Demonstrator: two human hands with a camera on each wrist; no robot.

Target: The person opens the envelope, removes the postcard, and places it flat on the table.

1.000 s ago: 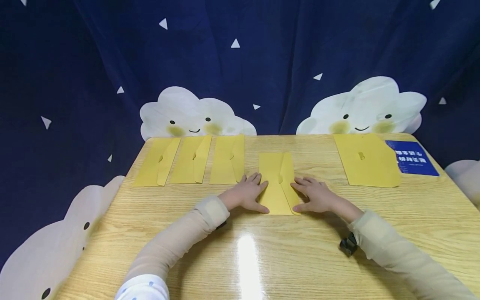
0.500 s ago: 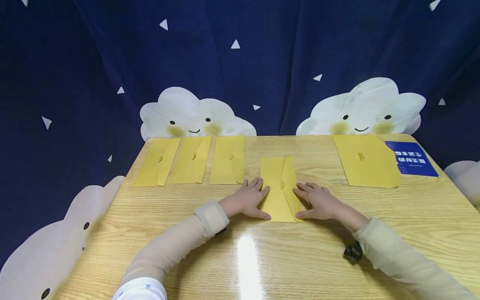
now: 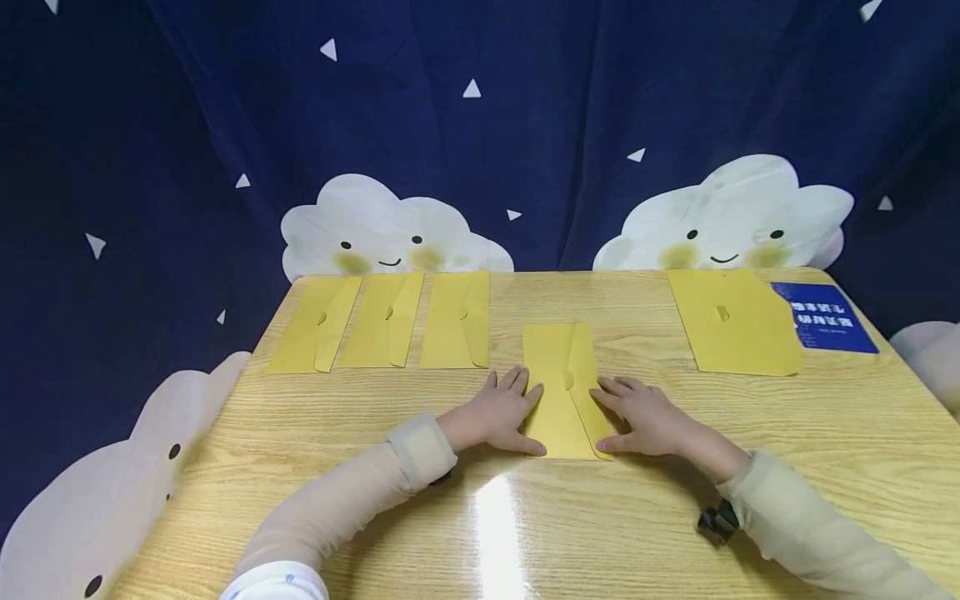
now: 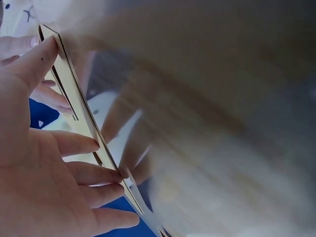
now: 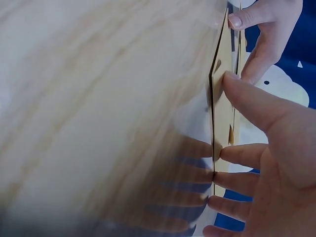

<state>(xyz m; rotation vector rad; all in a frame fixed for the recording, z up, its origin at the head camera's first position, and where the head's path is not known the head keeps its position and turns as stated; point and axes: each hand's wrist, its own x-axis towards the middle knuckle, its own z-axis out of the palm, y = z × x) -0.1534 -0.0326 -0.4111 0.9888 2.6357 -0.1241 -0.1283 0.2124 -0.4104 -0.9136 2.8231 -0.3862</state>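
Envelope of yellow paper [image 3: 557, 417], rectangular with a slanting flap, lies flat in the head view on the pale wood-grained table [image 3: 390, 533], set in from the middle of the far edge. We see the person's left hand [image 3: 498, 414] touching its left side, fingers straight and spread apart, thumb over its near left corner. The right hand [image 3: 651, 421] touches its right side, fingers also extended and apart, thumb at the near right corner. Towards the table's far left corner we count three rectangular yellow paper envelopes [image 3: 381, 325] in a row along the far edge. Near the far right corner we find a wide yellow paper piece [image 3: 738, 337], partly covering a flat blue card with white lettering [image 3: 832, 321].

In the left wrist view we look at the left palm, its separated fingertips at the envelope's edge, with fingers of the right hand beyond.

In the right wrist view we see the right thumb and straight fingers against the envelope's edge, gaps between the fingers, their reflection on the glossy tabletop
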